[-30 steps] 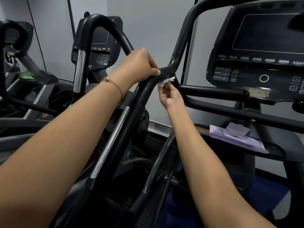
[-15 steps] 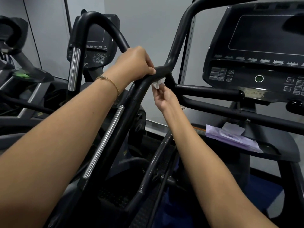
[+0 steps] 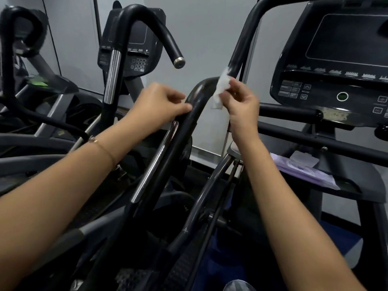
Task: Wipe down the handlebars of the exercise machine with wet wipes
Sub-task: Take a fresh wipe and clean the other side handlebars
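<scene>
The black handlebar (image 3: 186, 131) of the exercise machine rises from the lower middle, bends near the centre and runs up to the right. My right hand (image 3: 241, 106) pinches a crumpled white wet wipe (image 3: 220, 89) and holds it against the right side of the bend. My left hand (image 3: 161, 101) is just left of the bar. Its fingers are curled and the fingertips touch the bar's side without wrapping round it.
A purple wet-wipe pack (image 3: 304, 171) lies on the tray (image 3: 348, 192) of the machine at the right, under its console (image 3: 336, 59). Two horizontal black bars (image 3: 294, 114) cross behind my right hand. Another machine with a hooked handle (image 3: 147, 19) stands at the left.
My left hand has let go of the handlebar top and slid off to its left. My right hand has lifted the wipe from under the bend to its upper right side.
</scene>
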`<state>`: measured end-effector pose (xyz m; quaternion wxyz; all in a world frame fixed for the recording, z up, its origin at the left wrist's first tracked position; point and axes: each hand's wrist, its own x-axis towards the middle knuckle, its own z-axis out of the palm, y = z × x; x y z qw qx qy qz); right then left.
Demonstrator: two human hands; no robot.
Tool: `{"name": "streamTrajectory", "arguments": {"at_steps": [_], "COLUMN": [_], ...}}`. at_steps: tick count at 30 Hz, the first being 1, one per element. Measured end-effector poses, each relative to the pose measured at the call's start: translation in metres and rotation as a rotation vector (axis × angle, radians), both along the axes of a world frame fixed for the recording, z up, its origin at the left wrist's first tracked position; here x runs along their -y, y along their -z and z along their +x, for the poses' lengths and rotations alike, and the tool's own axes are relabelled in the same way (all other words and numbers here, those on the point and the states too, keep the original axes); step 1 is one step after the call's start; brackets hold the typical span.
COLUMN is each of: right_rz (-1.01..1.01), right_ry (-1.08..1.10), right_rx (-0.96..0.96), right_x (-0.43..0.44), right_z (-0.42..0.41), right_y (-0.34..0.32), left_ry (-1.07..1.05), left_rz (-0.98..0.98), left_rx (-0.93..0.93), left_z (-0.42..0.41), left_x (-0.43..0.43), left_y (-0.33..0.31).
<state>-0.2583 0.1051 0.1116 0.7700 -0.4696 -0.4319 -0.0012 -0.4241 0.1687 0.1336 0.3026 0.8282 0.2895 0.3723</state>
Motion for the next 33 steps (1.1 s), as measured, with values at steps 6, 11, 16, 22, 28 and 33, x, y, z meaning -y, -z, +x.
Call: {"name": "streamTrajectory", "arguments": {"at_steps": [6, 11, 16, 22, 28, 33], "right_rz": [-0.155, -0.276, -0.399, -0.587, -0.684, -0.763], "right_ry": [0.420, 0.502, 0.499, 0.504, 0.471, 0.495], "right_rx": [0.902, 0.979, 1.270, 1.161, 1.401, 1.261], "right_x": [0.017, 0.016, 0.025, 0.027, 0.027, 0.025], "right_z": [-0.046, -0.032, -0.051, -0.039, -0.065, -0.067], "right_y": [0.028, -0.005, 0.004, -0.035, -0.027, -0.041], "left_ry": [0.031, 0.052, 0.051, 0.050, 0.088, 0.122], "left_rz": [-0.053, -0.036, 0.012, 0.025, 0.002, -0.026], "left_rx": [-0.011, -0.008, 0.019, 0.027, 0.014, -0.008], "left_z": [-0.030, -0.030, -0.031, -0.033, -0.041, -0.053], "left_x": [0.009, 0.008, 0.007, 0.010, 0.010, 0.010], "left_y": [0.030, 0.033, 0.038, 0.040, 0.045, 0.056]}}
